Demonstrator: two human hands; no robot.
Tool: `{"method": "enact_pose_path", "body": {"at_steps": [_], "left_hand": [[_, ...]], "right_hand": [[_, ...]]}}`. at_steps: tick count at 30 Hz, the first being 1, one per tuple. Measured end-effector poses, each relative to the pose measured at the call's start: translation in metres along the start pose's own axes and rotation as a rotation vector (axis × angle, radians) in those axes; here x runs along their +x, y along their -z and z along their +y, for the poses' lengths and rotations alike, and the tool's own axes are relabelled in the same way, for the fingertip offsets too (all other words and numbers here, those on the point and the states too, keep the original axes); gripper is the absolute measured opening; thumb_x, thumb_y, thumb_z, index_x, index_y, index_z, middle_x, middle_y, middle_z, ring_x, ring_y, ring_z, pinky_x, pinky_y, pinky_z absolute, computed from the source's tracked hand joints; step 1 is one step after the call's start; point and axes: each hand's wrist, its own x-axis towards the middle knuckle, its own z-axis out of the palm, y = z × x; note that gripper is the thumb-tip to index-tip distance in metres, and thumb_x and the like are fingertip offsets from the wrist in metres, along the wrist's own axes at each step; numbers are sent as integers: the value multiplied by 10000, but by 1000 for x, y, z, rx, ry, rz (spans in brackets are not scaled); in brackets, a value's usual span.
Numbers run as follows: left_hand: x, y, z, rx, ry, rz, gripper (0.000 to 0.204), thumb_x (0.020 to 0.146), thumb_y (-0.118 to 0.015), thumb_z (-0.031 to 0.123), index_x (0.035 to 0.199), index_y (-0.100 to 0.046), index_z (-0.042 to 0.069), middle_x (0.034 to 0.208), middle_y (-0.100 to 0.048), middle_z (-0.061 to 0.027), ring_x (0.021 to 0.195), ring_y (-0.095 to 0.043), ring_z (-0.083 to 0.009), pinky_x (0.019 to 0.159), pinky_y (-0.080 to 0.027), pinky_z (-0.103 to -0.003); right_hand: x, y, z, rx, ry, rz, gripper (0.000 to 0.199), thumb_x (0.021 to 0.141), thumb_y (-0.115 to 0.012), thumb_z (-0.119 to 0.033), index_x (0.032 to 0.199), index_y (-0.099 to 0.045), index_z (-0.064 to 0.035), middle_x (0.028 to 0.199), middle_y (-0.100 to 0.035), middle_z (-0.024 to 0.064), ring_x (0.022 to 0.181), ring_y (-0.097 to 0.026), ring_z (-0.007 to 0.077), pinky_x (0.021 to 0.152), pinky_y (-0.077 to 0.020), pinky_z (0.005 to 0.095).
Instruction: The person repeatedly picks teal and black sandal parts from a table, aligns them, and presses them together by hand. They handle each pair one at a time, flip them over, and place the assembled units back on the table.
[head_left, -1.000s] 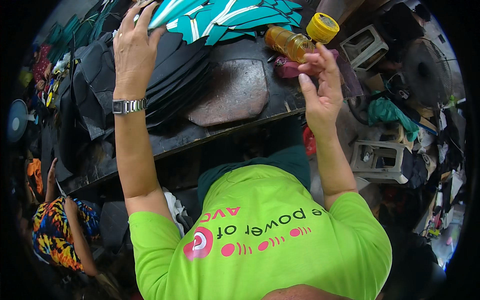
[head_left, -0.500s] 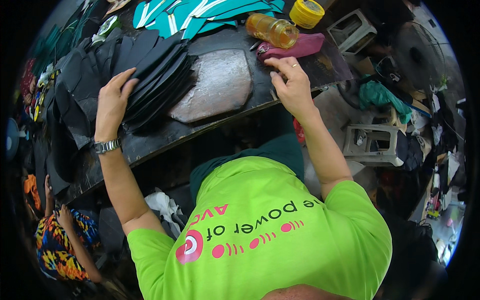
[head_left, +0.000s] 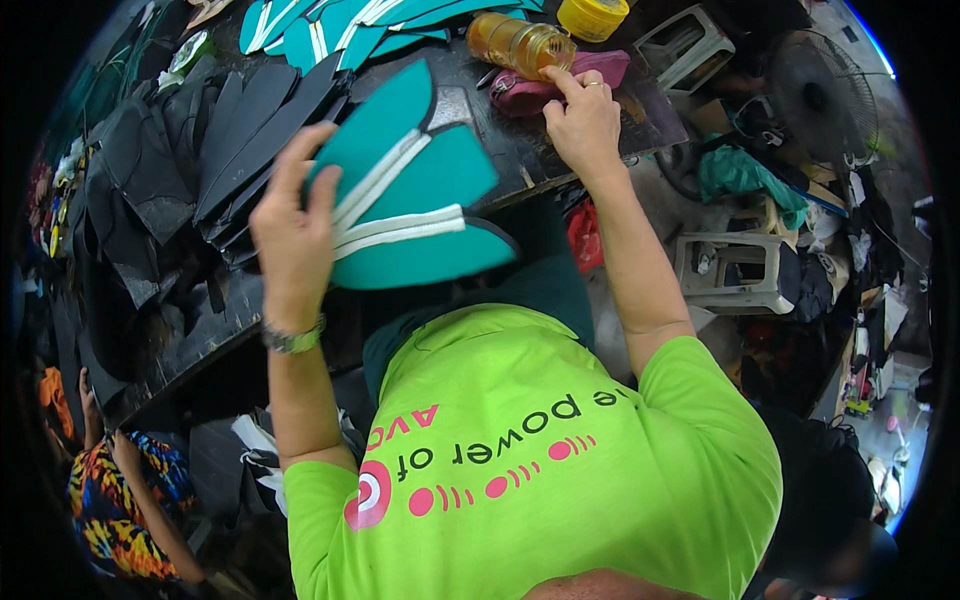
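My left hand (head_left: 297, 225) grips a teal fabric piece (head_left: 400, 130) with white strips and dark edges, its pointed lobes fanned out above the table's front edge. Fingertips of this hand are partly hidden behind the fabric. Left of it spreads a fanned stack of black pieces (head_left: 250, 140). My right hand (head_left: 588, 125) holds nothing, with its index finger stretched to the mouth of a jar of amber liquid (head_left: 500, 42). Whether the finger touches the jar, I cannot tell. A maroon pouch (head_left: 525, 95) lies by the jar, close to my fingers.
More teal pieces (head_left: 380, 20) lie at the back of the dark table (head_left: 225, 315). A yellow tub (head_left: 593, 15) stands behind the jar. Plastic stools (head_left: 735, 270) and a fan (head_left: 820, 95) are on the right. Another person in a patterned garment (head_left: 130, 500) sits at lower left.
My left hand has left the black stack and moved right, now with the teal piece in it. My right hand has shifted slightly, its index finger at the jar's mouth.
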Motion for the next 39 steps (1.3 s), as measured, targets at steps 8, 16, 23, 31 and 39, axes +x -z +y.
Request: {"method": "enact_pose_path", "body": {"at_steps": [8,16,23,31,39], "left_hand": [[-50,-39,-37,394,22,-60,235,902,-674,6,1083,-763,126,1097,-653,-104,955,-665,-302,799,-544,-401],[-29,-44,-24,262,-111,-142,291,888,-729,46,1178,-718,64,1207,-608,-128,943,-650,-298,797,-545,-398],[14,-67,-34,215,-82,-381,255,936,-726,227,1181,-712,157,1109,-640,-118,845,-709,-352,743,-579,-449],[6,-71,-44,223,-77,-392,165,952,-705,207,1061,-697,83,1183,-614,-94,894,-696,-331,775,-556,-427],[-7,-66,-43,82,-63,-266,133,939,-718,99,1052,-673,45,1218,-582,-112,859,-669,-283,791,-558,-383]], "right_hand": [[-35,21,-41,520,-6,-77,244,856,-637,-89,1067,-759,-85,1037,-612,138,897,-656,309,795,-535,410],[-64,-19,-96,712,123,-203,428,861,-670,-8,1284,-651,-68,1181,-605,176,1096,-621,372,918,-524,430],[-64,-25,-100,592,213,-169,569,825,-666,19,1376,-565,-77,1182,-619,177,1108,-584,388,955,-493,476],[-64,-30,-101,508,290,-108,499,825,-652,26,1313,-621,-71,1138,-617,153,1056,-577,367,928,-490,464],[-68,-36,-101,610,163,-110,442,804,-670,2,1242,-644,-45,1225,-566,209,1090,-586,397,937,-492,474]]}}
